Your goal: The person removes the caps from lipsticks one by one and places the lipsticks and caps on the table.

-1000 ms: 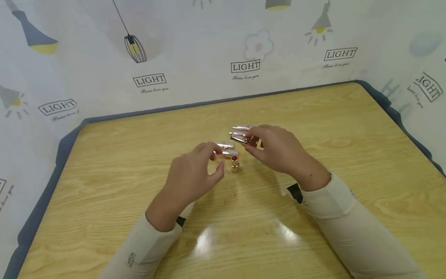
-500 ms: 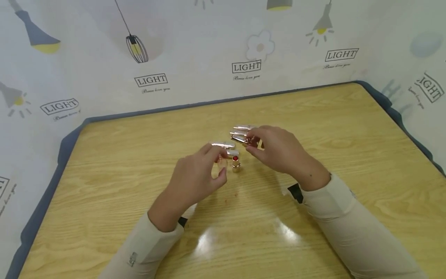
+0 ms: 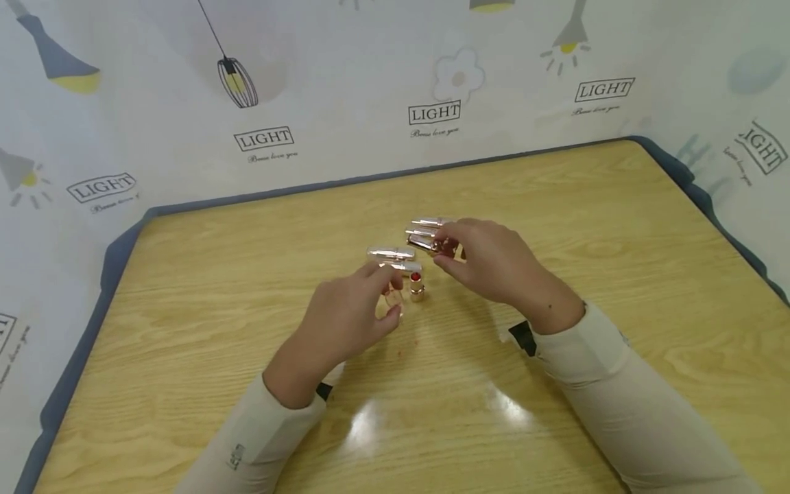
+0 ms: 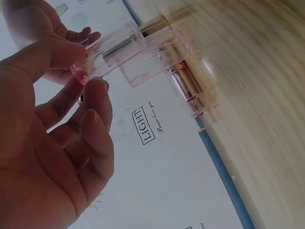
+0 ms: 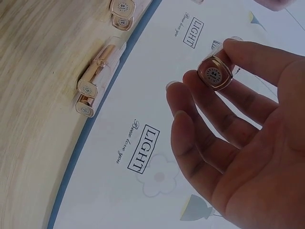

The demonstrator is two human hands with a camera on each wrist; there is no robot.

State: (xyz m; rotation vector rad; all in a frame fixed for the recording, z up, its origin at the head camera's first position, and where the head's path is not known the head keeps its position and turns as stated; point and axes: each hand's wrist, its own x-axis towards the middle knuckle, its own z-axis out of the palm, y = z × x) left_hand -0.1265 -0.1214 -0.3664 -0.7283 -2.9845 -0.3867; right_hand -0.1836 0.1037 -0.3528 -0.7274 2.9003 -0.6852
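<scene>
The left hand point(image 3: 345, 315) pinches a clear cap point(image 3: 393, 299). An open lipstick point(image 3: 416, 286) stands just beside its fingertips. The right hand point(image 3: 494, 264) pinches a lipstick tube point(image 3: 432, 245).

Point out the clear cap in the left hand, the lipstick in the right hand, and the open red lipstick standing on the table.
clear cap point(image 4: 112, 52), left wrist view, transparent side wall
lipstick point(image 5: 215, 75), right wrist view, labelled end
open red lipstick point(image 3: 416, 286), head view, gold base

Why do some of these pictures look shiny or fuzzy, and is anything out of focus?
Head view: two white glare patches from overhead light lie on the wooden table, and the small lipsticks show little detail. Left wrist view: the left hand fills the near side, the clear cap is soft, and the wood at top right is smeared. Right wrist view: sharpest, with the label on the lipstick base almost readable.
</scene>
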